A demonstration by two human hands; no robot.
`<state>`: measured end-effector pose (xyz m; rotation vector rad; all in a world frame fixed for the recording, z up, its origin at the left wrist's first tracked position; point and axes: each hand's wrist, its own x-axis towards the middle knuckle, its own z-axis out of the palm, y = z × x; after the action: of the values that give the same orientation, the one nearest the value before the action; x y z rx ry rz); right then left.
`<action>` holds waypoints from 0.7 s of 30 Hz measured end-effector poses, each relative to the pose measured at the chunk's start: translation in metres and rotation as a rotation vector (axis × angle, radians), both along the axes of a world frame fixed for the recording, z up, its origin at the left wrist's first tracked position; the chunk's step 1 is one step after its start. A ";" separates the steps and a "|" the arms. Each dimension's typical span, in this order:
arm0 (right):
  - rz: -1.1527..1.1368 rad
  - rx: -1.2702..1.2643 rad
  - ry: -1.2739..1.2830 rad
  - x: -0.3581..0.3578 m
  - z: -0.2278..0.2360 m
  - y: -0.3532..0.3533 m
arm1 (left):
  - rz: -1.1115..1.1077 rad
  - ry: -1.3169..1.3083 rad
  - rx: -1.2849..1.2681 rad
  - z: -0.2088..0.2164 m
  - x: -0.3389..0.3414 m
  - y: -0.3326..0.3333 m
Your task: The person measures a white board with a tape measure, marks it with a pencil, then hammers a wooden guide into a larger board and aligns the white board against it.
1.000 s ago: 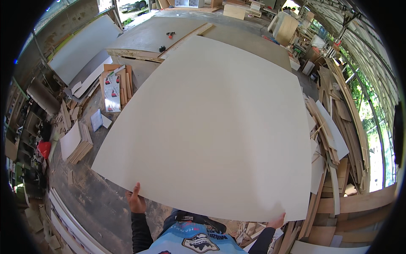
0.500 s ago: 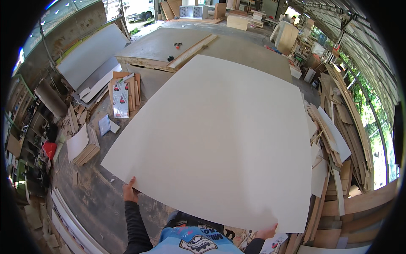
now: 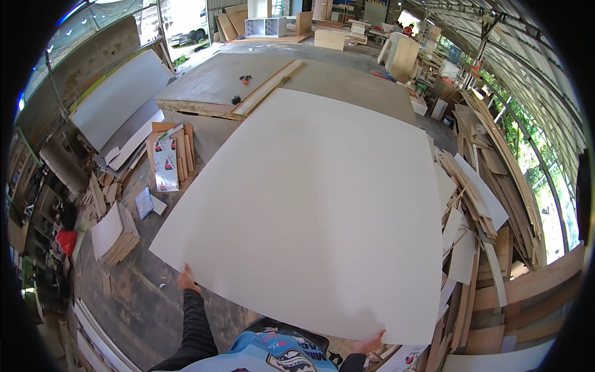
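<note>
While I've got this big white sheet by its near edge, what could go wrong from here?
The left hand and right hand both grip only the near edge of the white sheet, so its far end might swing or dip.
Its right edge appears close to the wood offcuts and could snag or scrape there.
The sheet also hides much of the floor ahead, so a stumble is possible.

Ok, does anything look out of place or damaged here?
Mostly the mess: wood scraps lie jumbled on the floor at left, and boards at right lie in an untidy heap. The white sheet shows no visible damage.
</note>
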<state>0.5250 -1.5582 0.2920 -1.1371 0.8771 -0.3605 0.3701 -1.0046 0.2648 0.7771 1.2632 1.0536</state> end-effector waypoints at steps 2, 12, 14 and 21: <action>0.186 -0.271 0.133 -0.009 0.004 0.020 | -0.149 0.456 0.086 -0.072 -0.049 0.050; 0.186 -0.478 0.132 0.005 -0.015 0.026 | 0.106 0.044 -0.051 -0.048 -0.001 0.017; 0.262 -0.639 0.139 0.010 -0.012 0.034 | 0.037 0.258 -0.064 -0.042 0.006 0.024; 0.144 -0.322 0.033 0.031 -0.042 0.031 | -0.005 0.239 -0.067 -0.046 0.013 0.040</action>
<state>0.5562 -1.5270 0.2496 -1.4993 0.7775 -0.3729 0.3836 -0.9642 0.2188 0.8727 1.4904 0.9288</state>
